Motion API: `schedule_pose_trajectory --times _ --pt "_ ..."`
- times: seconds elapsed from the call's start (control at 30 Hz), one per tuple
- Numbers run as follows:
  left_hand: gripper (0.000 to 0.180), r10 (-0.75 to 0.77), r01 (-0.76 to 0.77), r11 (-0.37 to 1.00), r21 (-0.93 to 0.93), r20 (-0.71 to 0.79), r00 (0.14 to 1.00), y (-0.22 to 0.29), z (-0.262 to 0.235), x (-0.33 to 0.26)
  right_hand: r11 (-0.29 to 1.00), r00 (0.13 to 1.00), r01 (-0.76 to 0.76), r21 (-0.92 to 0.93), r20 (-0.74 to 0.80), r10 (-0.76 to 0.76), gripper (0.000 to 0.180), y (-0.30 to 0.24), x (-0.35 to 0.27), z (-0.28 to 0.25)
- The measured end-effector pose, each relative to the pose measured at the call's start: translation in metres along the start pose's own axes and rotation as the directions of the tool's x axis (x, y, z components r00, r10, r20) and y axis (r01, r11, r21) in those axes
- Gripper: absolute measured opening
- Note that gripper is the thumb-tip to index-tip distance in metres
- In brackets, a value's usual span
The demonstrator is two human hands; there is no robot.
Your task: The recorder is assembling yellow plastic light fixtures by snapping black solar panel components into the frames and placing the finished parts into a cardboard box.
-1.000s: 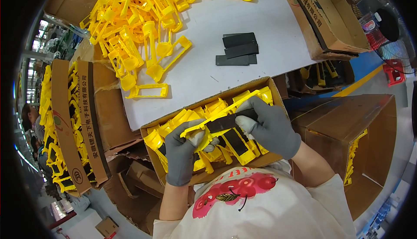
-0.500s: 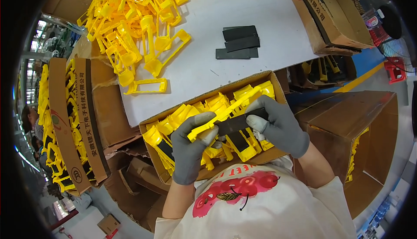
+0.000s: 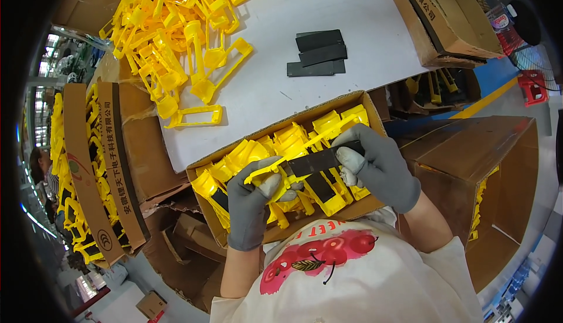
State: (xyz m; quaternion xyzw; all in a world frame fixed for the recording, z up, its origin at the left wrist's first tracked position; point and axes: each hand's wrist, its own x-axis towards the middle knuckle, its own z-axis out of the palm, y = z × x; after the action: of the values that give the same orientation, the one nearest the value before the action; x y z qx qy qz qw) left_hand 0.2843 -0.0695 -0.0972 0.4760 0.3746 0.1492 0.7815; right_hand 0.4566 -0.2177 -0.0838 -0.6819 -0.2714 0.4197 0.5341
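Both hands wear grey gloves and work above an open cardboard box [image 3: 374,117] full of yellow plastic frames [image 3: 290,138], some with black strips in them. My left hand [image 3: 249,205] is closed on the near end of one yellow plastic frame [image 3: 261,171], thumb and fingers pinching it. A flat black strip [image 3: 314,162] lies along this frame, slightly tilted. My right hand [image 3: 381,170] pinches the strip's right end between thumb and fingers, at the frame's far end. Fingers hide how far the strip sits inside the frame.
Loose yellow frames [image 3: 170,29] are heaped on the white table [image 3: 264,70], upper left. A small stack of black strips [image 3: 322,54] lies beyond the box. Cartons stand left [image 3: 132,159], upper right [image 3: 434,24] and right [image 3: 469,153]. A red stool [image 3: 532,88] is farther right.
The left end of the held frame has shifted slightly left and up. My right thumb has slid a little along the black strip; both hands keep their grip.
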Motion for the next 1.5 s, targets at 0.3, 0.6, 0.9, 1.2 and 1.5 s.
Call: schedule_pose_trajectory --times 0.3,0.6,0.9,1.2,1.5 --pt "0.028 -0.069 0.069 0.997 -0.016 0.013 0.998 -0.002 0.001 -0.002 0.890 0.965 0.182 -0.418 -0.097 -0.243 0.018 0.012 -0.001 0.013" --pt "0.024 -0.101 0.101 0.992 0.075 -0.009 0.995 0.002 0.016 -0.003 0.715 0.936 0.227 -0.662 -0.054 -0.347 0.029 0.020 0.005 0.014" --pt "0.023 -0.121 0.046 0.962 0.268 0.268 0.956 0.001 -0.006 -0.001 0.785 0.914 0.319 -0.531 -0.046 -0.403 0.059 0.034 -0.018 -0.006" --pt "0.017 -0.336 0.198 0.882 0.429 0.276 0.901 0.003 0.023 0.014 0.848 0.992 0.035 -0.528 -0.084 -0.093 0.020 0.055 -0.059 -0.009" --pt "0.023 -0.351 0.225 0.909 0.351 0.355 0.867 0.013 0.049 0.057 0.987 0.957 -0.157 0.034 -0.240 0.160 0.030 0.037 -0.069 -0.019"
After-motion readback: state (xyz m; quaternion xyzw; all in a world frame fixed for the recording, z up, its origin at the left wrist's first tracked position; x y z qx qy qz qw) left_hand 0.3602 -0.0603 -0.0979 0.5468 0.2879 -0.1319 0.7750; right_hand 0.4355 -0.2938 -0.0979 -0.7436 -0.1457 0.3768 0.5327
